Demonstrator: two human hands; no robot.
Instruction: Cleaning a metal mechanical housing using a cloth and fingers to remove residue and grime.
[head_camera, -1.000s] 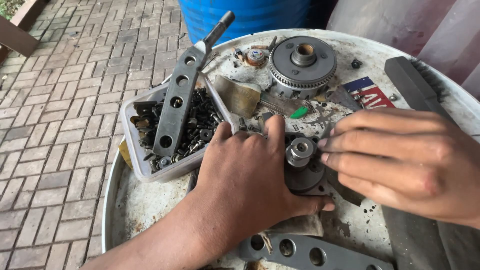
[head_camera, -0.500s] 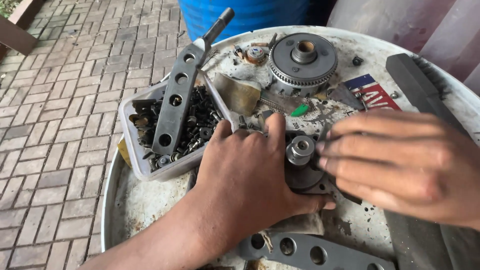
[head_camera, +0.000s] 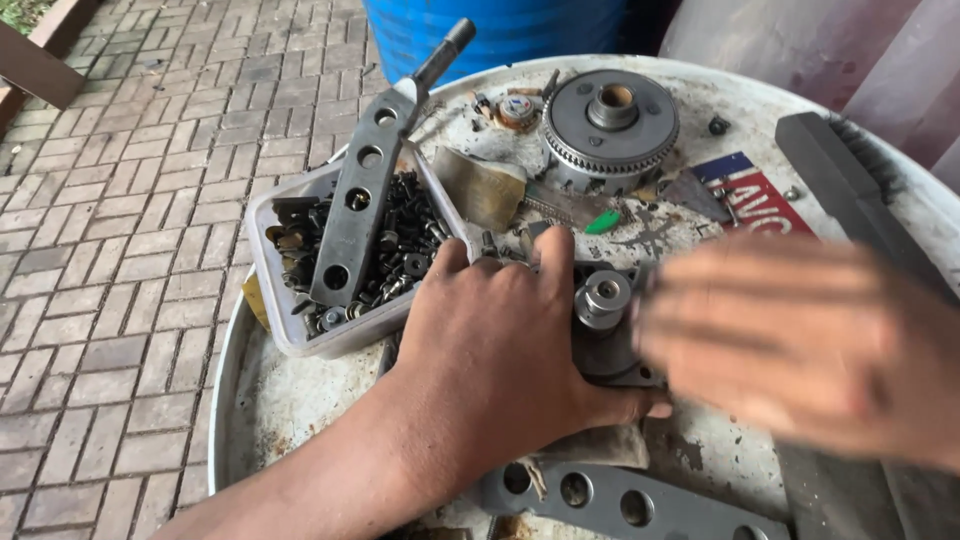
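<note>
Right hand (head_camera: 810, 350) drew back; left hand (head_camera: 500, 350) grips metal part (head_camera: 603, 300).

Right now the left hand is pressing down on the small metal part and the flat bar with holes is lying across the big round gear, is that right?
Not quite. In the head view the flat bar with holes lies across the plastic tray of bolts, not the round gear. The left hand does press the small metal part.

Drum top (head_camera: 300, 400): off-white, rust-speckled. Tray (head_camera: 268, 262): pale white, holding black and silver bolts (head_camera: 405, 245). Holed bar (head_camera: 358, 210): flat grey. Toothed gear (head_camera: 610, 125): steel grey, tan centre. Barrel (head_camera: 500, 30): bright blue. Sticker (head_camera: 755, 190): red, blue. Paving (head_camera: 120, 200): grey brick pattern.
</note>
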